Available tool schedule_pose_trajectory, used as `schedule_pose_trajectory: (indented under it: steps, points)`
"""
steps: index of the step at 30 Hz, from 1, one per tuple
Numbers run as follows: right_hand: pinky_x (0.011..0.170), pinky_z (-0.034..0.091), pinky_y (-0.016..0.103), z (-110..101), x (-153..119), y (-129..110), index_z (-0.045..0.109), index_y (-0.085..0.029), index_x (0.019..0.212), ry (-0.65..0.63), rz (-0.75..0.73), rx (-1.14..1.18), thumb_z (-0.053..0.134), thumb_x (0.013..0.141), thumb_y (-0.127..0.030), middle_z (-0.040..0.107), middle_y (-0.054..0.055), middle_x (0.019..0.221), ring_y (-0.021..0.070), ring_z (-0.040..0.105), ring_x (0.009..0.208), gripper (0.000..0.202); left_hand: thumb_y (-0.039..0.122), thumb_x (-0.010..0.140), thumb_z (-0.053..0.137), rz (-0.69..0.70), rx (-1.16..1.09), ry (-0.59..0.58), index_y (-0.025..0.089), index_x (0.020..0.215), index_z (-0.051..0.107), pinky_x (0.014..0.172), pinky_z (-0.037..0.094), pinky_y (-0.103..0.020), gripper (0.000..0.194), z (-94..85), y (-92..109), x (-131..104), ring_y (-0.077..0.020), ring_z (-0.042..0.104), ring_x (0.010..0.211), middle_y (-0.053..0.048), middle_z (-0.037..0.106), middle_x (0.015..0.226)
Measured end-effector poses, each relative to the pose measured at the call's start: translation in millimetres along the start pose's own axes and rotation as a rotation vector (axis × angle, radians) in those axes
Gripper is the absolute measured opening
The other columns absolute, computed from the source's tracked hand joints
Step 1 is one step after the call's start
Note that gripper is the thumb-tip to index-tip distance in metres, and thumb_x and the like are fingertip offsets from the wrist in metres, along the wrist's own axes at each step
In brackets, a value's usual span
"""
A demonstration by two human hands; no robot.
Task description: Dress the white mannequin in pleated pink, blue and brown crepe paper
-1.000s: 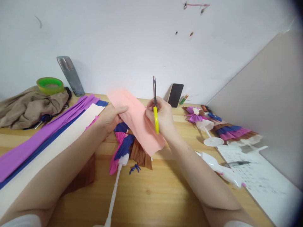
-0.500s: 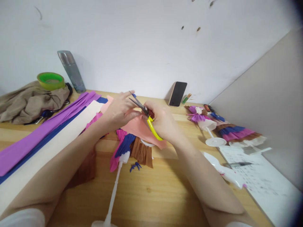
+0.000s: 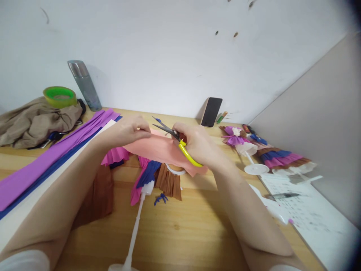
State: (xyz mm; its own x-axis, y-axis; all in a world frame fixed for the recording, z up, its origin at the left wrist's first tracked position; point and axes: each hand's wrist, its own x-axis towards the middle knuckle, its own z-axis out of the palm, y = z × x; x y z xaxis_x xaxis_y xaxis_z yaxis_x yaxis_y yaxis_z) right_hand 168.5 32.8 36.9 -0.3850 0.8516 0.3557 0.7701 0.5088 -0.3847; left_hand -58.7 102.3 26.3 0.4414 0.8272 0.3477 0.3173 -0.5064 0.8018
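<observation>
A strip of peach crepe paper (image 3: 158,148) stretches between my two hands above the table. My left hand (image 3: 128,130) pinches its upper edge on the left with thumb and fingers. In my right hand (image 3: 197,145) are scissors with yellow handles (image 3: 187,153), their blades apart and pointing up to the left. The right fingers also meet the paper's right part; whether they grip it is hidden. Beneath the strip lie gathered blue paper (image 3: 149,173) on a white plastic stick (image 3: 134,231) and pleated brown paper (image 3: 170,182). A small blue scrap (image 3: 160,198) rests nearby.
Long purple (image 3: 56,162), blue and cream strips lie at left. Behind them are a tape roll (image 3: 59,97) on a brown cloth (image 3: 42,120) and a flask (image 3: 86,86). A phone (image 3: 211,112) leans on the wall. Ruffled paper pieces (image 3: 284,158) and a written sheet (image 3: 318,222) occupy the right.
My left hand has drawn back left from near the scissors and now pinches the peach paper, which is spread wider. The right hand with the scissors has shifted slightly right.
</observation>
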Motion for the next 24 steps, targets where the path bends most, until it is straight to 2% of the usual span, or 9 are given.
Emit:
schedule_pose_trajectory:
  steps: [2, 5, 8, 11, 14, 17, 21, 24]
  points:
    - [0.053, 0.021, 0.026, -4, 0, 3, 0.043, -0.02, 0.066, 0.007, 0.011, 0.005, 0.047, 0.068, -0.006, 0.043, -0.004, 0.057, 0.0113, 0.035, 0.053, 0.015, 0.028, 0.066, 0.075, 0.028, 0.144, -0.054, 0.025, 0.062, 0.073, 0.063, 0.042, -0.026, 0.005, -10.1, -4, 0, -0.0174, 0.058, 0.065, 0.0, 0.067, 0.063]
    - [0.053, 0.023, 0.026, -9, 0, 9, 0.045, -0.02, 0.065, 0.022, 0.035, 0.054, 0.049, 0.069, -0.01, 0.041, -0.004, 0.056, 0.0112, 0.036, 0.053, 0.012, 0.033, 0.067, 0.074, -0.002, 0.149, -0.02, 0.021, 0.058, 0.07, 0.055, 0.037, -0.023, 0.015, -19.1, -6, -2, -0.0135, 0.051, 0.058, 0.001, 0.062, 0.058]
    - [0.054, 0.026, 0.025, -8, 2, 16, 0.05, -0.02, 0.068, 0.041, 0.06, 0.16, 0.051, 0.068, -0.013, 0.042, -0.005, 0.057, 0.0116, 0.038, 0.055, 0.007, 0.034, 0.066, 0.076, -0.065, -0.026, 0.024, 0.018, 0.058, 0.068, 0.053, 0.036, -0.021, 0.019, -18.3, -7, -3, -0.0119, 0.051, 0.056, -0.001, 0.063, 0.061]
    - [0.055, 0.03, 0.025, -5, 4, 21, 0.052, -0.019, 0.07, 0.031, 0.09, 0.334, 0.052, 0.066, -0.015, 0.046, -0.004, 0.061, 0.0119, 0.042, 0.058, 0.006, 0.04, 0.066, 0.076, -0.132, -0.278, 0.052, 0.018, 0.072, 0.073, 0.056, 0.042, -0.022, 0.024, -11.5, -13, -3, -0.0141, 0.058, 0.061, -0.005, 0.071, 0.073]
    - [0.056, 0.032, 0.025, -3, 5, 23, 0.052, -0.019, 0.071, -0.007, 0.107, 0.462, 0.054, 0.065, -0.018, 0.047, -0.004, 0.063, 0.0118, 0.044, 0.059, 0.007, 0.043, 0.063, 0.078, -0.185, -0.436, 0.066, 0.017, 0.07, 0.072, 0.057, 0.045, -0.024, 0.027, -5.8, -21, -1, -0.0152, 0.058, 0.06, -0.005, 0.068, 0.067]
    - [0.056, 0.032, 0.025, -2, 5, 26, 0.052, -0.019, 0.071, -0.017, 0.104, 0.486, 0.055, 0.065, -0.018, 0.048, -0.004, 0.063, 0.0118, 0.044, 0.059, 0.007, 0.037, 0.059, 0.08, -0.214, -0.491, 0.154, 0.017, 0.056, 0.065, 0.052, 0.043, -0.024, 0.025, -4.1, -26, 0, -0.0127, 0.053, 0.052, -0.002, 0.062, 0.055]
    - [0.058, 0.032, 0.025, -1, 6, 30, 0.053, -0.019, 0.073, -0.035, 0.123, 0.487, 0.058, 0.068, -0.02, 0.046, -0.005, 0.065, 0.0117, 0.043, 0.061, 0.007, 0.034, 0.06, 0.079, -0.217, -0.478, 0.264, 0.017, 0.057, 0.065, 0.047, 0.038, -0.022, 0.022, -4.0, -26, 2, -0.0098, 0.049, 0.047, 0.001, 0.059, 0.054]
    - [0.059, 0.033, 0.026, -1, 7, 33, 0.051, -0.019, 0.074, -0.077, 0.132, 0.456, 0.066, 0.068, -0.027, 0.047, -0.005, 0.067, 0.0123, 0.044, 0.063, 0.018, 0.032, 0.061, 0.079, -0.191, -0.471, 0.364, 0.017, 0.058, 0.064, 0.046, 0.036, -0.02, 0.022, -3.6, -24, 3, -0.0085, 0.047, 0.046, 0.002, 0.058, 0.054]
